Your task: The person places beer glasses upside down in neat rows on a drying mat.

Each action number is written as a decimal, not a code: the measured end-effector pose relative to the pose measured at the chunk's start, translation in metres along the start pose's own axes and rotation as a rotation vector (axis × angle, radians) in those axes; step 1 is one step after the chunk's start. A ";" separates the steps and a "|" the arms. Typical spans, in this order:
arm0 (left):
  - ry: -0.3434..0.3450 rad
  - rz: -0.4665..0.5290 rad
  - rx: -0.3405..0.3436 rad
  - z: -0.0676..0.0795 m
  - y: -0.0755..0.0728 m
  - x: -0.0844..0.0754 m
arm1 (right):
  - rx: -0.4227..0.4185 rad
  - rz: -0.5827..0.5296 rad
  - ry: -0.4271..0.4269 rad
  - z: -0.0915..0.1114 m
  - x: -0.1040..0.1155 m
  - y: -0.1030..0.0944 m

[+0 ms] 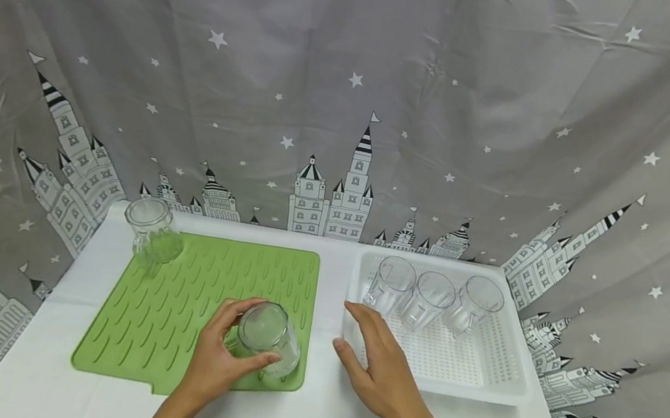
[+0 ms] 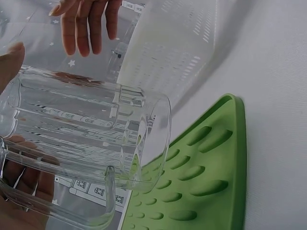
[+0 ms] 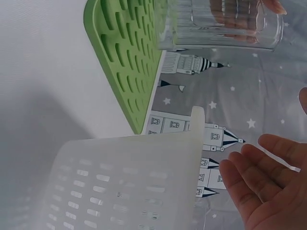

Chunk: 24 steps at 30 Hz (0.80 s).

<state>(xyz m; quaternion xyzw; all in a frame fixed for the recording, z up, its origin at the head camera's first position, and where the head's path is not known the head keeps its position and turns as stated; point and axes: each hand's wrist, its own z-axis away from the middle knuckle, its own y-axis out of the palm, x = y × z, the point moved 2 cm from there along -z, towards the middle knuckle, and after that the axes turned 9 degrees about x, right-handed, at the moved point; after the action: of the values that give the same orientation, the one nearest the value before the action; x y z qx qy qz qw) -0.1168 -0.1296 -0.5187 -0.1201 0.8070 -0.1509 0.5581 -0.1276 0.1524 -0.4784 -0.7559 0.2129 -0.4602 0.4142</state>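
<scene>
My left hand (image 1: 215,358) grips a clear glass mug (image 1: 284,353) between thumb and fingers at the front right of a green ridged mat (image 1: 166,314). Base up, the mug points its mouth down at the mat; whether the rim touches it I cannot tell. Its handle (image 2: 109,191) shows in the left wrist view, on the palm side. My right hand (image 1: 379,369) hovers by the left side of a white perforated basket (image 1: 476,393), fingers spread and holding nothing. In the right wrist view its relaxed fingers (image 3: 261,184) are beside the basket rim.
Another glass mug (image 1: 154,234) stands on the mat's back left corner. Three clear glasses, the left one (image 1: 391,285), the middle one (image 1: 430,301) and the right one (image 1: 475,306), stand along the basket's back. A grey castle-print curtain (image 1: 346,132) hangs behind the white table (image 1: 316,406).
</scene>
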 end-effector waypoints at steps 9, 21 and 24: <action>-0.026 -0.003 0.006 0.001 0.001 0.002 | 0.002 0.006 -0.003 0.001 -0.003 0.001; -0.049 0.000 0.006 0.001 0.001 0.004 | -0.024 0.043 0.007 0.002 -0.011 -0.002; -0.065 -0.007 0.005 0.001 0.001 0.004 | -0.036 0.061 0.011 0.000 -0.016 -0.006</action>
<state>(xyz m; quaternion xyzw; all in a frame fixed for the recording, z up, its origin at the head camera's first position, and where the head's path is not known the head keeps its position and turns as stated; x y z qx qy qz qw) -0.1170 -0.1306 -0.5231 -0.1263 0.7878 -0.1507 0.5837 -0.1357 0.1674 -0.4821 -0.7538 0.2460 -0.4476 0.4133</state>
